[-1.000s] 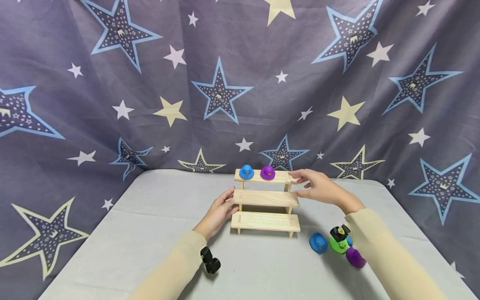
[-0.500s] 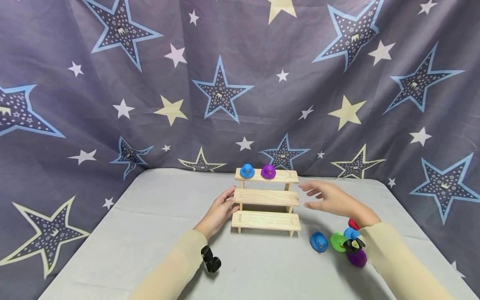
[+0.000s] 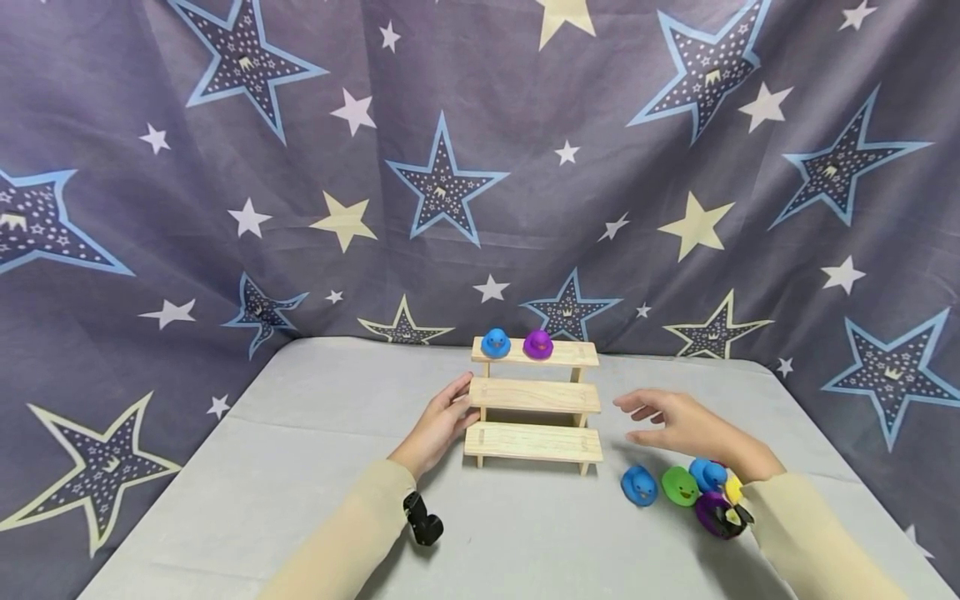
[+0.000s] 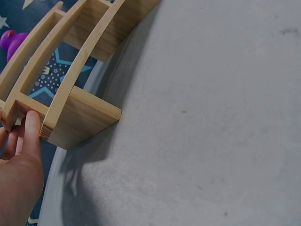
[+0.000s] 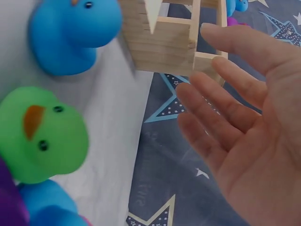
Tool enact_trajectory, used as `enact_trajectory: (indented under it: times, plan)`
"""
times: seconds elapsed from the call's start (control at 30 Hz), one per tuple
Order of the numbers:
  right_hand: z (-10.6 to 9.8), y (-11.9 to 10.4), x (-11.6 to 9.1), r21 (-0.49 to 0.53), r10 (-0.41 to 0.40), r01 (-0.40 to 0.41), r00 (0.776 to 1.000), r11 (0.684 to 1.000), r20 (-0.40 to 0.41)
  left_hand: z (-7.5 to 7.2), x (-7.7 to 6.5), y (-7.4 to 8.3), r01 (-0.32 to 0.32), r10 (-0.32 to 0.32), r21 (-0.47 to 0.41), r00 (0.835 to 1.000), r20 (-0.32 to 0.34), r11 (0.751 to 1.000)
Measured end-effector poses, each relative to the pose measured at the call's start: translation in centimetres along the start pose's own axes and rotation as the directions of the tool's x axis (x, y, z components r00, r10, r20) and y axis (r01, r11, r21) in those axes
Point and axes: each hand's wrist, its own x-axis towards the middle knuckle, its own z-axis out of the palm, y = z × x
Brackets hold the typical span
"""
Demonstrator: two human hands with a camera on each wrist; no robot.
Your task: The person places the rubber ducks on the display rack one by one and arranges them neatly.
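A three-step wooden stand holds a blue rubber duck and a purple rubber duck on its top step. My left hand grips the left end of the middle step; in the left wrist view the thumb lies along the side frame. Right of the stand, my right hand hovers with relaxed fingers and an empty palm. Below that hand are a loose blue duck and a green duck, both large in the right wrist view.
Beside the green duck, another blue duck, a purple duck and a yellow piece crowd together, partly covered by the right wrist camera and sleeve. A star-patterned cloth hangs behind the grey-white table.
My right hand has left the stand's top right end and drawn right and toward me, uncovering more loose ducks. The left hand stays on the stand.
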Motion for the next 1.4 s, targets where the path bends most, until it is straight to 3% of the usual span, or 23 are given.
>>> enact_trajectory:
  times: [0.77,1.17,1.4]
  plan:
    - [2.9,1.0,-3.4,0.123,0.092,-0.113,0.982,0.986,0.166,0.0,0.1,-0.2,-0.023,0.023,-0.023,1.000,0.001,0.999]
    - [3.9,1.4,-4.3,0.039,0.054,-0.060,0.989,0.997,0.137,-0.1,0.1,-0.2,-0.023,0.023,-0.015,1.000,0.009,1.000]
    - [4.6,1.4,-4.3,-0.065,0.053,-0.045,0.991,0.997,0.121,-0.1,0.1,-0.3,-0.022,0.022,-0.009,1.000,0.011,1.000]
